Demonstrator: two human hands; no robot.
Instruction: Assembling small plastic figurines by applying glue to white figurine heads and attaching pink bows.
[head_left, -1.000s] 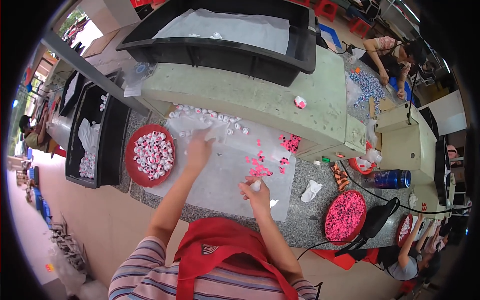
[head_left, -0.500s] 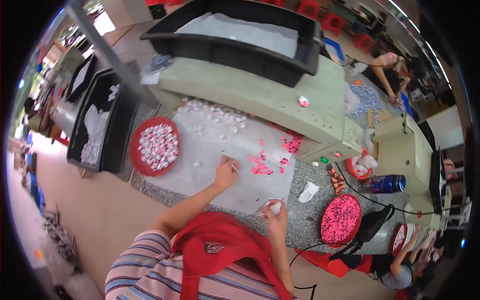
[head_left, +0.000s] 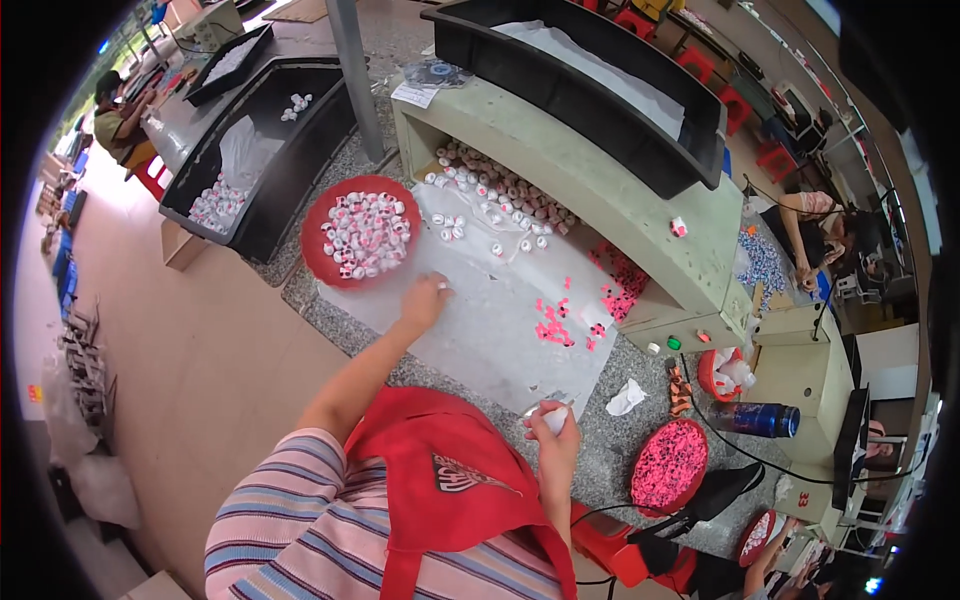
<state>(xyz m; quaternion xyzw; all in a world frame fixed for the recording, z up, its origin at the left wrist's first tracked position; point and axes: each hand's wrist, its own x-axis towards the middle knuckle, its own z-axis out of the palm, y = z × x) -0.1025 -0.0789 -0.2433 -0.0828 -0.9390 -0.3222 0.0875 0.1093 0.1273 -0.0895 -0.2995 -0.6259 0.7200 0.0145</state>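
Observation:
My left hand [head_left: 426, 303] is over the white sheet [head_left: 480, 320], to the right of and nearer than a red bowl [head_left: 318, 262] heaped with small white pieces [head_left: 365, 232] with pink and dark marks. Its fingertips are pinched together at a small white piece [head_left: 443, 287], largely hidden by them. Near the sheet's front edge, my right hand [head_left: 556, 445] wraps round a small white rounded object [head_left: 555, 418]; its exact kind is unclear. Small bright pink pieces [head_left: 556, 325] are scattered at the sheet's right. More white pieces [head_left: 500, 195] crowd its far edge, under a pale green shelf [head_left: 540, 130].
A black tray [head_left: 590, 100] stands on the shelf, and a black bin [head_left: 300, 165] at the left. To the right are crumpled tissue [head_left: 627, 397], a bowl of pink pieces [head_left: 668, 466], a blue bottle [head_left: 755, 419] and a cable. Other people sit nearby.
My view has turned and shifted. My left hand has moved left across the sheet, to about where a lone white piece lay. My right hand still grips the white object near the front edge.

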